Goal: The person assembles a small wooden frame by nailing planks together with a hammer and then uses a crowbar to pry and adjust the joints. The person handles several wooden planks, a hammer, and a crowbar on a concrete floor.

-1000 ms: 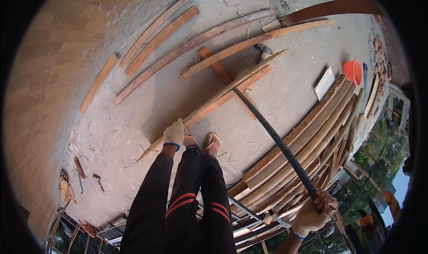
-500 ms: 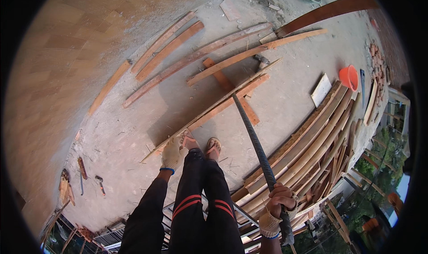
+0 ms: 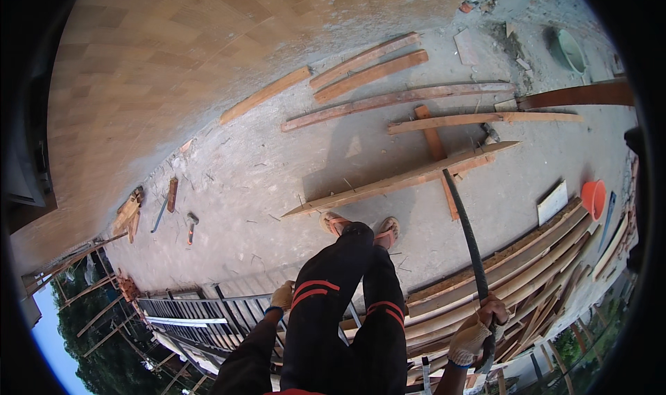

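My right hand (image 3: 473, 334), in a knitted glove with bare fingertips, is wrapped around a long dark ribbed steel bar (image 3: 472, 246). The bar slants away from me, and its far tip meets the edge of a long wooden plank (image 3: 388, 192) in front of my feet. Under that plank, a shorter wooden crosspiece (image 3: 433, 135) lies crosswise. My left hand (image 3: 281, 296), also gloved, is beside my left knee, apart from the plank. It shows small against the railing behind it, and its fingers are not clear.
A hammer (image 3: 191, 227) lies on the concrete at the left. Several loose battens (image 3: 374, 76) lie toward the tiled wall (image 3: 173, 69). Stacked timber (image 3: 499, 270) fills the right side, near an orange bucket (image 3: 593, 199). A metal railing (image 3: 187, 308) runs at lower left; nails litter the floor.
My left hand has come off the near end of the plank and back beside my knee. The view has swung left. My right hand keeps its hold on the bar.
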`<state>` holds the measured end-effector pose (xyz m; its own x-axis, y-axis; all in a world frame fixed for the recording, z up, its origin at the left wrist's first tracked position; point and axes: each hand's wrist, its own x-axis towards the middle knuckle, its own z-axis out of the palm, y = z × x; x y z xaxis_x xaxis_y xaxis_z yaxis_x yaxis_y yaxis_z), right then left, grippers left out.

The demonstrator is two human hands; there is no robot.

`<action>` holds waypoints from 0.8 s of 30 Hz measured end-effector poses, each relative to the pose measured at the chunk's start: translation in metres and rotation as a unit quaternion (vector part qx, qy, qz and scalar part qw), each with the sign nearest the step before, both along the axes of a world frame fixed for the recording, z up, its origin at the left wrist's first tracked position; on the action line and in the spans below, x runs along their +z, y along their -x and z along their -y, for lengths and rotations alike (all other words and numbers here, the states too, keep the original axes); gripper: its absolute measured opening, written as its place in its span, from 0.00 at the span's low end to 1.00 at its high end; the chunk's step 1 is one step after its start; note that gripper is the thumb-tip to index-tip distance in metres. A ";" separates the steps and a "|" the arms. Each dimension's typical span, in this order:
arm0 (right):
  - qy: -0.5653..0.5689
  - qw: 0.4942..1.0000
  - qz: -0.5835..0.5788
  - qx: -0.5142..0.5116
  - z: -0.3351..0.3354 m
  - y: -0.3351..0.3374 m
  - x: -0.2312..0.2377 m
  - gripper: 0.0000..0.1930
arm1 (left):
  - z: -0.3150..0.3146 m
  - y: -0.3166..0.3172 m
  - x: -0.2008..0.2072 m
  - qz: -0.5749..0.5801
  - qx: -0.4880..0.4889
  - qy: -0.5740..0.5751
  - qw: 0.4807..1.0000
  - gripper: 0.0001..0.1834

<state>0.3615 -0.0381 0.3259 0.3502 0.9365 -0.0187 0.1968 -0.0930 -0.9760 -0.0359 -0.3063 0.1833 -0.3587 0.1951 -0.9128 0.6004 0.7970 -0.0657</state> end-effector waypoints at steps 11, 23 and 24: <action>-0.025 0.994 0.082 0.071 -0.021 0.010 0.007 0.06 | -0.067 0.092 -0.058 -0.155 -0.067 -0.219 0.961 0.32; -0.108 0.984 -0.089 0.113 -0.081 0.104 0.042 0.19 | -0.123 0.118 -0.211 -0.067 -0.316 -0.221 0.920 0.11; -0.132 0.962 -0.179 0.157 -0.079 0.117 0.055 0.18 | -0.119 0.120 -0.213 -0.090 -0.329 -0.280 0.897 0.05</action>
<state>0.2445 0.0411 0.3809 0.0648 0.9837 0.1678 -0.1794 0.1769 -0.9677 -0.1555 -0.1871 -0.0302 -0.1296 0.8289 -0.5441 0.9732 0.2114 0.0903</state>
